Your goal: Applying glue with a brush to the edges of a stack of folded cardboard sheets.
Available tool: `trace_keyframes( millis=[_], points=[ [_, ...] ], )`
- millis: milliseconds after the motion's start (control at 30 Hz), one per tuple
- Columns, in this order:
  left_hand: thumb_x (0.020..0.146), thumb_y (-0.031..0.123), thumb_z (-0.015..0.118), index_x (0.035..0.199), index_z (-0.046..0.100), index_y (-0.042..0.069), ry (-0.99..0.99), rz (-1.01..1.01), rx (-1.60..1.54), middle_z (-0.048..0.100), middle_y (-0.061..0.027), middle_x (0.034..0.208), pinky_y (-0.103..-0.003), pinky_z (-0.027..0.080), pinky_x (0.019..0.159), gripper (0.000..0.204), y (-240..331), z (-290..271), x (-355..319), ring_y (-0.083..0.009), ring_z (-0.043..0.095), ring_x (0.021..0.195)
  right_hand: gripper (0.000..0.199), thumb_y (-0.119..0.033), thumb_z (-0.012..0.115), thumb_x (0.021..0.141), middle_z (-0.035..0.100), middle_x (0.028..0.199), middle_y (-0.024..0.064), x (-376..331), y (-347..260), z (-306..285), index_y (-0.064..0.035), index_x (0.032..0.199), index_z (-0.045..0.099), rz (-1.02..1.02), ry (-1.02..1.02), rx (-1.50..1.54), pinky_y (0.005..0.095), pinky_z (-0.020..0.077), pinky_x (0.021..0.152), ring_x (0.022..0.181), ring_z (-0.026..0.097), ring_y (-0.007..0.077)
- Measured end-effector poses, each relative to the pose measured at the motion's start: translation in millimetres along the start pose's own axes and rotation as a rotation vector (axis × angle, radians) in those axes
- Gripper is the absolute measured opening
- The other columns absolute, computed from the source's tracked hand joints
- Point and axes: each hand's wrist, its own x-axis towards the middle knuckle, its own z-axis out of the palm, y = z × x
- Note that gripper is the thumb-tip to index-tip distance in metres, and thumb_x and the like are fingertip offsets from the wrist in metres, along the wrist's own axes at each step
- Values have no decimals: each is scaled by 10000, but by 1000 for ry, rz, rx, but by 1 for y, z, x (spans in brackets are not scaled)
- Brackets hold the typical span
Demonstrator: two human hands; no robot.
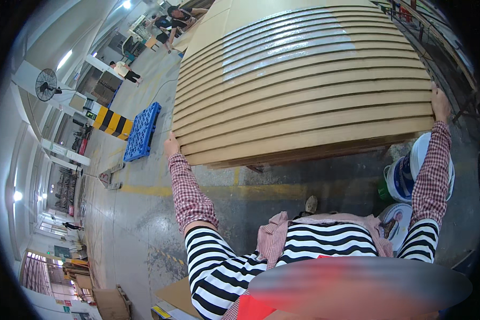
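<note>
A broad stack of brown cardboard sheets (304, 101) spreads out in front of me, its sheets fanned so that their edges form dark stepped lines. A glossy patch with a plastic-like shine (282, 45) lies on the upper part of it. My left hand (172, 145) is closed on the left edge of the sheets, close to the near left corner. At the right edge, my right hand (440, 102) grips the sheets a little above the near right corner. Both arms are stretched wide; the fingers under the cardboard are partly hidden.
White and blue buckets (400, 178) stand on the floor below my right arm. To the left lie a blue plastic pallet (142, 132) and a yellow-black striped barrier (112, 124). A co-worker (181, 21) leans at the far end of the cardboard. Metal framing (426, 32) runs along the right.
</note>
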Motion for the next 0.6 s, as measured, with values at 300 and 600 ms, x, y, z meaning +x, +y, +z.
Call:
trace_keyframes(
  millis=[300, 600],
  points=[
    [866, 511, 277, 926, 593, -79, 1, -17, 11, 566, -288, 952, -461, 397, 803, 672, -34, 10, 92, -405, 531, 933, 530, -418, 279, 906, 558, 1005, 236, 0, 3, 23, 9, 997, 578, -141, 51, 39, 455, 399, 795, 955, 504, 406],
    [863, 521, 312, 983, 619, 23, -5, -88, 87, 577, -199, 1033, -440, 400, 828, 598, 25, 11, 48, -350, 530, 974, 478, -349, 297, 910, 565, 974, 245, -5, -3, 10, 25, 944, 593, -102, 65, -7, 456, 406, 771, 906, 530, 398]
  ],
)
